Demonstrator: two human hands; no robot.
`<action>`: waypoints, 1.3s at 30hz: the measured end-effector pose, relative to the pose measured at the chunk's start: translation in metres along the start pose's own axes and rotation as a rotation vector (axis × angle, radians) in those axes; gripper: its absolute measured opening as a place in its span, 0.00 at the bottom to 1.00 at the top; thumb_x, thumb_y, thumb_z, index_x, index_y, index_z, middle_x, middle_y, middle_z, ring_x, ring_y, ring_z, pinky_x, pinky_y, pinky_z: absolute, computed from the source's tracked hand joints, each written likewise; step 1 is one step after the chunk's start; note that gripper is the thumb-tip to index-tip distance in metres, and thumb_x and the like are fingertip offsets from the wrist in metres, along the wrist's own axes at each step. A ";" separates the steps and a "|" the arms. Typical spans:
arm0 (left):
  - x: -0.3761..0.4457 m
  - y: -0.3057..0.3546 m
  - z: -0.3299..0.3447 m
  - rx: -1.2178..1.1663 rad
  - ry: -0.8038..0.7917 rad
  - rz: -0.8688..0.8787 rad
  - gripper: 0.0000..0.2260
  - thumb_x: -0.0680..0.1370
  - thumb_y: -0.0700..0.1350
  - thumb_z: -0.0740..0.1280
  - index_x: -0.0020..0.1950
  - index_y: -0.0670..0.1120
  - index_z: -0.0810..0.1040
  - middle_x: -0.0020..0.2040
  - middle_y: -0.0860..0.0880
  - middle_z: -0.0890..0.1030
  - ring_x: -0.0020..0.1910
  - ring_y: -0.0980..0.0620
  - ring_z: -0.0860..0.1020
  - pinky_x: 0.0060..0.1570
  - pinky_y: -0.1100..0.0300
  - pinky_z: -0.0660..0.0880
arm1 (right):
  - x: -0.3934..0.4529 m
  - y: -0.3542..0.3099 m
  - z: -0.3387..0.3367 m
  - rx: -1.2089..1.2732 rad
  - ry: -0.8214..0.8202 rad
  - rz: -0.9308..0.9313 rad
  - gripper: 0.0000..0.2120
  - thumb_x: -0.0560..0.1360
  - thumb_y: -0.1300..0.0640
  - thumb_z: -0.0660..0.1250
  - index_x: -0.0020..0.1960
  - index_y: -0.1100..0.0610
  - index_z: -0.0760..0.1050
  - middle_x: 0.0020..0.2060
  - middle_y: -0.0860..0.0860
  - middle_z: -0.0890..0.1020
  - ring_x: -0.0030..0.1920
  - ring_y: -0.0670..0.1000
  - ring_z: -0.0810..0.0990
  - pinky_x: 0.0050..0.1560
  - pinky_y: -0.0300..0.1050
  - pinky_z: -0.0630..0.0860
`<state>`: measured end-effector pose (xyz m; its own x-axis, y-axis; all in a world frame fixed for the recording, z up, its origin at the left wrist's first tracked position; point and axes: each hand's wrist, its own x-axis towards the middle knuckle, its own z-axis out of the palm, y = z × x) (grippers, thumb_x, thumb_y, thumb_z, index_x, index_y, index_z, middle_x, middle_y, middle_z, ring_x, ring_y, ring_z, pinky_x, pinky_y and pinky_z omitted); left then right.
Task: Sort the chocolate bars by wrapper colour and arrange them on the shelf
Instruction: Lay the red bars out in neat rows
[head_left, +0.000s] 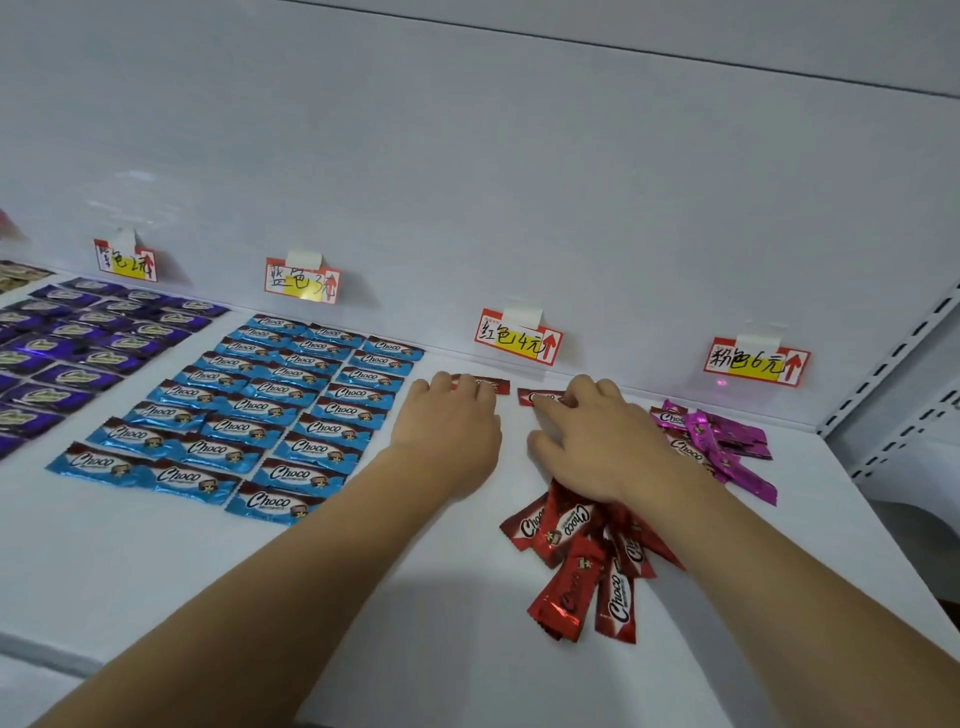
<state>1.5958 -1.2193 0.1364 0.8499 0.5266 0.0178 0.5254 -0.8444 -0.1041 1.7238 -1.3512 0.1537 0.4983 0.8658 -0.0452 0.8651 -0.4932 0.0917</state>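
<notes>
On the white shelf (156, 571), my left hand (449, 421) presses a red bar (491, 385) flat near the back wall, under the red price tag (517, 338). My right hand (597, 436) holds a second red bar (537, 397) down just right of the first. A loose pile of red bars (576, 561) lies under my right wrist. Blue bars (270, 415) lie in three neat columns to the left. Purple bars (78, 343) fill the far left. A heap of pink bars (722, 441) sits at the right.
Price tags hang on the back wall: a purple tag (127, 260), a blue tag (302, 280) and a pink tag (756, 361). A slotted shelf upright (893, 364) stands at the right. The shelf's front edge (47, 652) shows at lower left.
</notes>
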 end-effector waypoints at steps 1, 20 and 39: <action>0.003 -0.001 0.001 0.011 -0.002 0.002 0.24 0.87 0.55 0.49 0.80 0.46 0.64 0.77 0.44 0.70 0.76 0.41 0.67 0.75 0.40 0.66 | 0.004 -0.001 0.000 0.009 -0.002 0.010 0.29 0.81 0.36 0.50 0.79 0.46 0.64 0.68 0.54 0.69 0.69 0.57 0.66 0.62 0.57 0.73; 0.027 -0.017 0.017 -0.076 -0.010 -0.005 0.31 0.85 0.61 0.42 0.85 0.48 0.53 0.85 0.45 0.54 0.84 0.41 0.48 0.81 0.38 0.51 | 0.032 -0.020 0.011 -0.005 0.021 0.100 0.31 0.81 0.33 0.45 0.81 0.44 0.58 0.74 0.56 0.65 0.73 0.60 0.63 0.64 0.61 0.73; 0.023 -0.015 0.018 -0.128 0.060 -0.028 0.28 0.85 0.60 0.47 0.82 0.47 0.60 0.82 0.45 0.61 0.83 0.42 0.53 0.80 0.39 0.57 | 0.021 -0.014 0.001 0.092 0.022 0.102 0.30 0.82 0.33 0.48 0.77 0.47 0.64 0.68 0.54 0.68 0.69 0.58 0.67 0.63 0.60 0.75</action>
<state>1.6073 -1.1929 0.1207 0.8336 0.5467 0.0791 0.5466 -0.8370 0.0245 1.7221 -1.3266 0.1507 0.5834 0.8120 -0.0187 0.8122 -0.5834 0.0025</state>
